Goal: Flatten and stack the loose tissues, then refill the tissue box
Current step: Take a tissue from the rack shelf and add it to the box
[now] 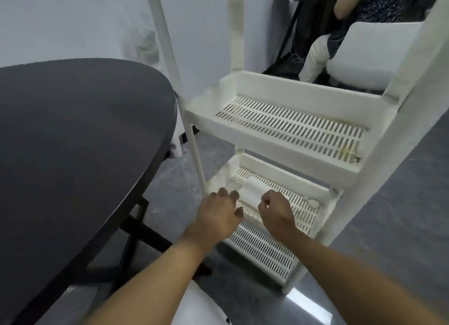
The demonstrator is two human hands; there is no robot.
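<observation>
Tissues (252,191): flat on rack's middle shelf (303,210)
Left hand (218,213): loosely curled, fingertips at tissues' edge
Right hand (275,210): curled beside tissues, grip unclear

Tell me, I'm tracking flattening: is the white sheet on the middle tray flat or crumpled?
Flat: the white sheet lies smooth on the slotted tray.

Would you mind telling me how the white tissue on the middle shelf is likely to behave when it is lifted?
The tissue lies flat and thin on the slotted shelf, so it will probably droop and fold if lifted by one edge. It looks very light, so it may slide or flutter at a push.
</observation>
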